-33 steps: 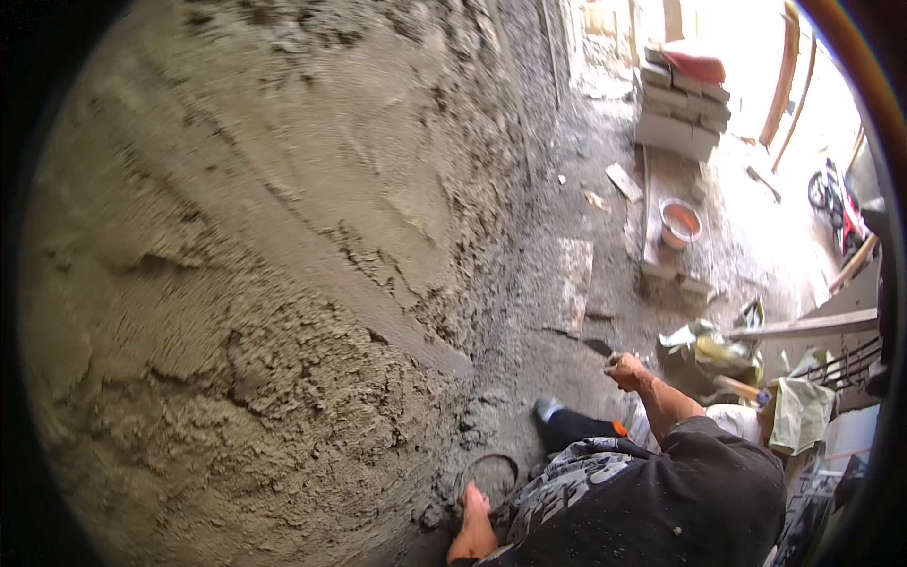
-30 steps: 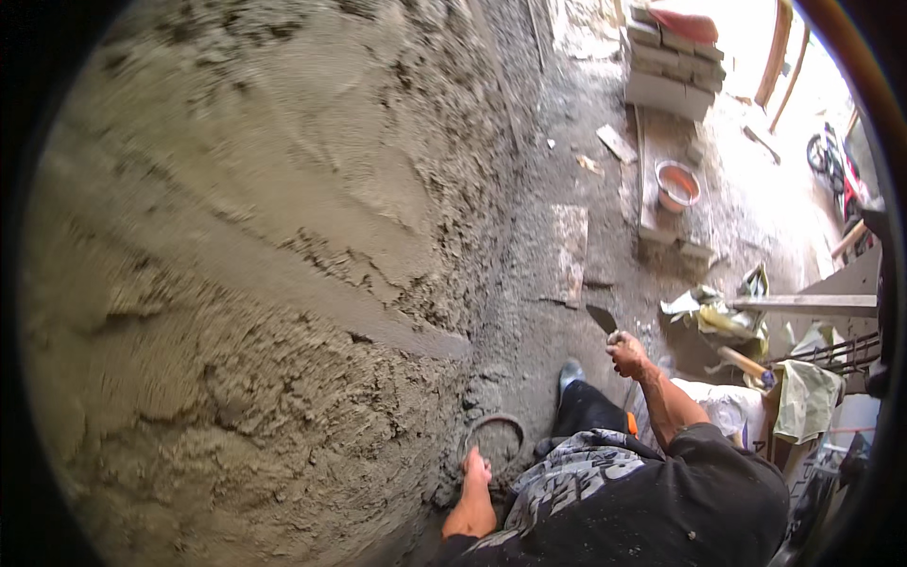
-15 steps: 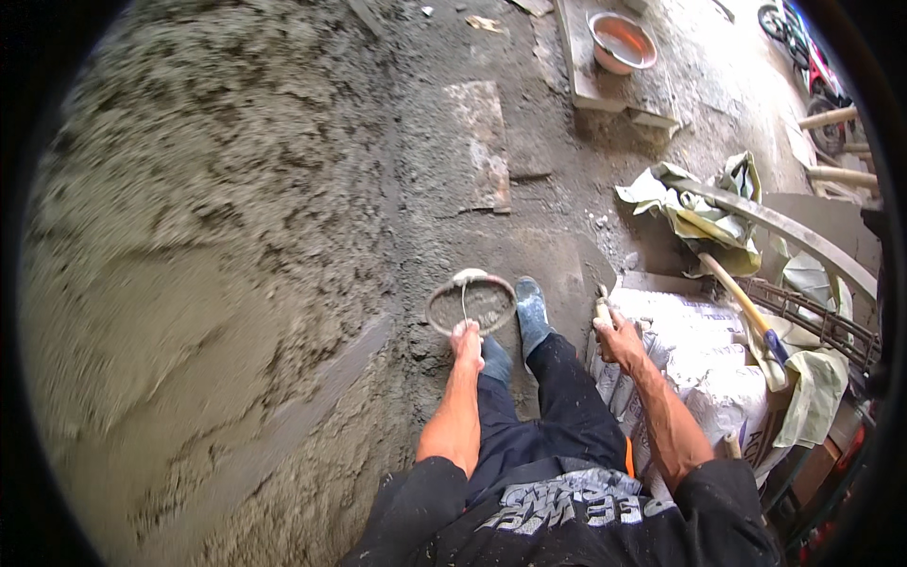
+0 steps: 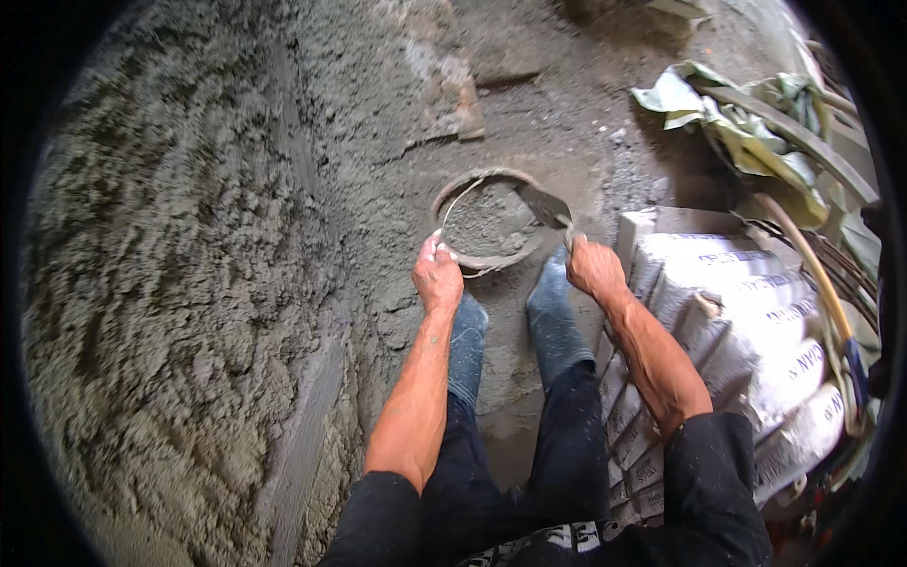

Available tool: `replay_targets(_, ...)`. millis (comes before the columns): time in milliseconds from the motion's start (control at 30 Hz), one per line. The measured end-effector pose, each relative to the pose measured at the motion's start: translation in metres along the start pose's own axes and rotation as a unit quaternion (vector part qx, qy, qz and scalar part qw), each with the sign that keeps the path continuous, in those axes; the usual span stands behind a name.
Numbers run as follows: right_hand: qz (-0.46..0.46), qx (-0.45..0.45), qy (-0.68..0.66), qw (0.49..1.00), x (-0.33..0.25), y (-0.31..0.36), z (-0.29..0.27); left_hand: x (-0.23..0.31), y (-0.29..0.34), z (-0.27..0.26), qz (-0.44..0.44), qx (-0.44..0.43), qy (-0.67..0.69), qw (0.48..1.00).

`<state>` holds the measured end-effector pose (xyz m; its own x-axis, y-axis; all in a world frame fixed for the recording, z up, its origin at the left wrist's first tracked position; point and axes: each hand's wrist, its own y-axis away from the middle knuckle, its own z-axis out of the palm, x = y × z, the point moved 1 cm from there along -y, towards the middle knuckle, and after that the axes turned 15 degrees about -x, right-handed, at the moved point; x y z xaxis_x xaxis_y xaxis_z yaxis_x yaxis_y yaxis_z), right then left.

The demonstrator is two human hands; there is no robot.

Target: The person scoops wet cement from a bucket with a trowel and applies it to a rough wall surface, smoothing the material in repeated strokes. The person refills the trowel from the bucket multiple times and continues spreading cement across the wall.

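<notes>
Head view: right hand (image 4: 595,266) hides most of trowel (image 4: 546,205) handle, fingers wrapped round it; blade overlaps bucket's right rim. Bucket (image 4: 508,174) lies beyond feet (image 4: 551,302), underside hidden; round, grey-smeared, holding lumpy mortar (image 4: 484,223). Left hand (image 4: 437,276) pinches its near left edge.

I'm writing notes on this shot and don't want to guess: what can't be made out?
- Trowel handle: head view, mostly hidden by the right hand.
- Bucket bottom: head view, covered by the mortar.
- Left palm: head view, hidden by the back of the left hand.
- Wall, far left part: head view, cut off by the dark round edge.
</notes>
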<state>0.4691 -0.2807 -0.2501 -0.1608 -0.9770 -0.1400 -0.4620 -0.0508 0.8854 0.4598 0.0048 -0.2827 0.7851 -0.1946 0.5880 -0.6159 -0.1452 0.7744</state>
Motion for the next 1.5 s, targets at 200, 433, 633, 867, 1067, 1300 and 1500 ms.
replay_targets(200, -0.107, -0.149, -0.071, 0.980, -0.063, -0.089, 0.062, -0.052, -0.033, -0.029, 0.107, 0.046, -0.186, 0.976)
replay_targets(433, -0.175, -0.160, -0.201, 0.950, -0.024, -0.055, 0.082, -0.048, -0.049, -0.037, 0.051, 0.019, -0.304, 0.951)
replay_targets(633, -0.195, -0.128, -0.214, 0.949, 0.009, -0.049, 0.086, -0.106, 0.074, -0.092, -0.061, 0.016, -0.163, 0.985)
replay_targets(867, -0.221, -0.068, -0.283, 0.931, 0.010, 0.006, 0.086, -0.215, 0.320, -0.141, -0.374, 0.023, -0.199, 0.906)
replay_targets(1067, -0.159, 0.096, -0.431, 0.883, -0.052, 0.096, 0.133, -0.238, 0.354, -0.156, -0.368, 0.006, -0.083, 0.926)
replay_targets(1300, -0.078, 0.121, -0.500, 0.854, -0.269, 0.089, 0.255, -0.255, 0.369, -0.177, -0.312, 0.006, 0.053, 0.948)
replay_targets(1500, -0.293, 0.044, -0.509, 0.808, -0.358, 0.150, 0.278, -0.302, 0.409, -0.193, -0.356, 0.028, 0.090, 0.930)
